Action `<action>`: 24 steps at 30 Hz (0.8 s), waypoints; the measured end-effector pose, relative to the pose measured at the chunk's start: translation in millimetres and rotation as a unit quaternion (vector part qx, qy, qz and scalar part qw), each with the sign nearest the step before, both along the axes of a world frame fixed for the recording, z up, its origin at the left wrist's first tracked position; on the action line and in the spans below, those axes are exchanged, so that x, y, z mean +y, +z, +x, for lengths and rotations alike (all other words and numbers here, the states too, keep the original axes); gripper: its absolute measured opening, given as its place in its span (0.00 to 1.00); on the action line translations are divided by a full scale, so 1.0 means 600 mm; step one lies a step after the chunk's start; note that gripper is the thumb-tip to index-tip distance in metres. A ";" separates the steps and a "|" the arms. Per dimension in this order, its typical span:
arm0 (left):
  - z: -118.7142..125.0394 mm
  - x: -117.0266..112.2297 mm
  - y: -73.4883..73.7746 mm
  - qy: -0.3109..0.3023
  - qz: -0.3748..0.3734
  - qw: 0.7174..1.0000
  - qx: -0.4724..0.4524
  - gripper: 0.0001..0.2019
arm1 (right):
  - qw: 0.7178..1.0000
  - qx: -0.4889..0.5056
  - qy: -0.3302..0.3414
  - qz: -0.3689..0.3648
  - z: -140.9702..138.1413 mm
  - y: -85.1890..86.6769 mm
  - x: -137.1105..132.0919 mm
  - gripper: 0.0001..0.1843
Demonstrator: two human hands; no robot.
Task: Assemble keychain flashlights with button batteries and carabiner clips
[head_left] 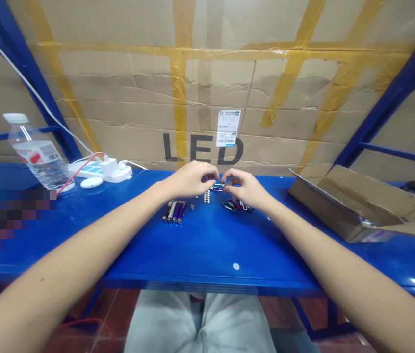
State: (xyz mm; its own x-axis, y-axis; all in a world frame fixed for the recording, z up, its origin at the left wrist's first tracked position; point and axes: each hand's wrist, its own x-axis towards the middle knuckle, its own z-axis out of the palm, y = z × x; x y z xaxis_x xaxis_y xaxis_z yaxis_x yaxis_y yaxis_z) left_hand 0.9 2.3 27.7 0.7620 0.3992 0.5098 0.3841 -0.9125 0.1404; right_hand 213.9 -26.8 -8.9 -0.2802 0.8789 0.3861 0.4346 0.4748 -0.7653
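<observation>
Two legs in pale trousers are nearest, below the front edge of a blue table. On the table lies a side-by-side row of small tubes, dark, silver and purple. Just right of the tubes sits a tiny metal bit; farther right are coloured loose clips, bunched together. Between the tubes and those clips, slightly farther back, small round silver pieces stand in neat short lines.

Beyond the tubes and to their right, both hands meet over a small blue-and-silver clip. The left hand grasps its left end between thumb and fingertips; the right hand pinches the other end, by a ring. Whether the clip touches the table, I cannot tell.

Well right of the tubes is an open cardboard box. Well left of them and farther back are a white power strip and a water bottle. Behind everything, a taped carton reads "LED".
</observation>
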 end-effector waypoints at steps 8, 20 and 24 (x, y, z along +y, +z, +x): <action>-0.009 0.007 -0.004 0.012 -0.017 1.000 0.016 0.10 | 1.000 -0.005 0.013 0.008 -0.001 -0.004 0.002 0.08; 0.019 -0.011 -0.033 0.025 0.190 0.981 -0.039 0.12 | 0.994 0.042 -0.022 0.096 -0.001 -0.015 0.014 0.08; 0.020 -0.009 -0.036 0.030 0.201 0.978 -0.047 0.11 | 0.992 0.035 -0.036 0.119 -0.001 -0.015 0.013 0.07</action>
